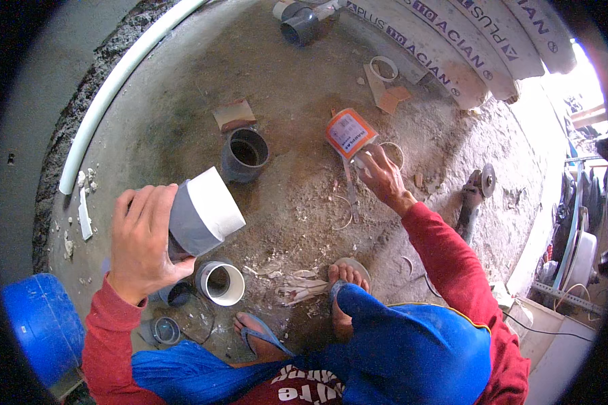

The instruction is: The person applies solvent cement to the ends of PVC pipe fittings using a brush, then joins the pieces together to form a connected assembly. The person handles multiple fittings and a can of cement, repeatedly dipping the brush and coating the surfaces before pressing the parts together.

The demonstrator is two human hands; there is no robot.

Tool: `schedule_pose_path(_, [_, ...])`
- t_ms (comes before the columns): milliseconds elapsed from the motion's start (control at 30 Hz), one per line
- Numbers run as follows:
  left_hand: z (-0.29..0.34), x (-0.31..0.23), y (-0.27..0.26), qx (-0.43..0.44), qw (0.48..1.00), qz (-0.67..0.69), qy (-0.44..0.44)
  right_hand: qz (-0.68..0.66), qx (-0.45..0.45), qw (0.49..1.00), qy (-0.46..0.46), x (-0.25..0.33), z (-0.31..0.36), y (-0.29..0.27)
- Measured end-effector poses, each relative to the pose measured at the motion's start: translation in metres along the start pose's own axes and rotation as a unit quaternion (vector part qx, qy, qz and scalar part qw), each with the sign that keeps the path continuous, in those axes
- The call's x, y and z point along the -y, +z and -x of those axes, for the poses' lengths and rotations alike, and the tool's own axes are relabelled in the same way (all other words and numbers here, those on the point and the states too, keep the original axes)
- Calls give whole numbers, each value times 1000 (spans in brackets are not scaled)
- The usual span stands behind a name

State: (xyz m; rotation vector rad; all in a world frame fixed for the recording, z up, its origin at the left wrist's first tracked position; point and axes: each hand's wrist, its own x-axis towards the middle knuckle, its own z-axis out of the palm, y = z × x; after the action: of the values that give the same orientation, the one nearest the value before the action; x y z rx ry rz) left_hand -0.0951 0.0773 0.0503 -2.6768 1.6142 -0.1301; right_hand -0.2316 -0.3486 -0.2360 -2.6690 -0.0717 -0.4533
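Note:
My left hand (pixel 140 233) is wrapped round a grey pipe fitting (pixel 194 214), lifted above the floor and tilted. A short white pipe section (pixel 216 202) sits in its end. To the right, my right hand (pixel 383 174) reaches forward, its bent fingers closed at the near end of an orange and white can (pixel 351 131); the fingertips are partly hidden. Beyond my left hand a dark grey pipe fitting (pixel 244 156) stands upright. Closer to my feet stands another fitting with a white rim (pixel 239 283).
A long white pipe (pixel 108 101) curves along the left wall. Large printed sacks (pixel 446 57) lie at the far right. An angle grinder (pixel 476 196) rests right of my right arm. At lower left stands a blue drum (pixel 42 327). Shavings (pixel 300 287) litter the dusty floor.

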Motion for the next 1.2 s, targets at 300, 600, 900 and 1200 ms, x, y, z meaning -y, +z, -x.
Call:
schedule_pose_path(300, [-17,-4,5,0,1000,20,1,-9,48,997,-59,10,-114,-35])
schedule_pose_path(600, [-49,-5,26,-28,999,12,12,55,151,984,-72,4,-199,-45])
schedule_pose_path(900, [-80,-13,46,-33,999,-20,34,-99,52,991,76,-31,-182,-78])
schedule_pose_path(1200, [-159,-24,107,35,996,-42,64,-359,14,896,262,-33,-153,-108])
